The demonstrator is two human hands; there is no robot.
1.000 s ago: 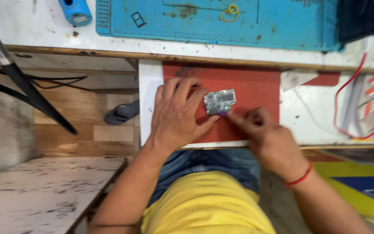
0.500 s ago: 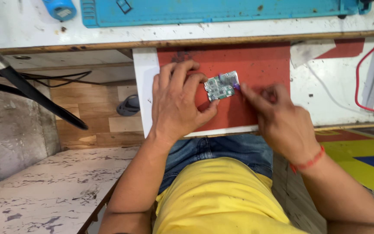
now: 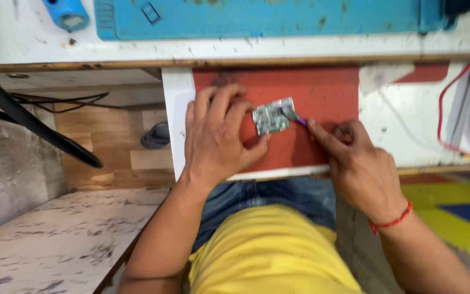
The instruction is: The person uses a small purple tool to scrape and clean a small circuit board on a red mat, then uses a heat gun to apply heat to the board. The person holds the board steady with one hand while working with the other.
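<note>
A small green circuit board [image 3: 272, 116] lies on a red mat [image 3: 322, 92] that covers a pull-out white shelf [image 3: 176, 109]. My left hand [image 3: 218, 136] rests flat on the mat and pins the board's left edge with thumb and fingertips. Just right of the board, my right hand [image 3: 354, 158] pinches a thin purple-tipped tool [image 3: 295, 117]; the tip touches the board's right side. A red thread band [image 3: 391, 222] circles my right wrist.
A blue work mat [image 3: 267, 16] and a blue cap-shaped object [image 3: 66, 12] sit on the white bench above. Red wires [image 3: 458, 87] hang at the right. A black hose [image 3: 33, 125] crosses the left, above a worn white surface [image 3: 55, 239].
The view has shifted so the shelf and hands sit higher in the picture. Both hands keep their hold on the board and tool; the tool tip stays at the board's right edge.
</note>
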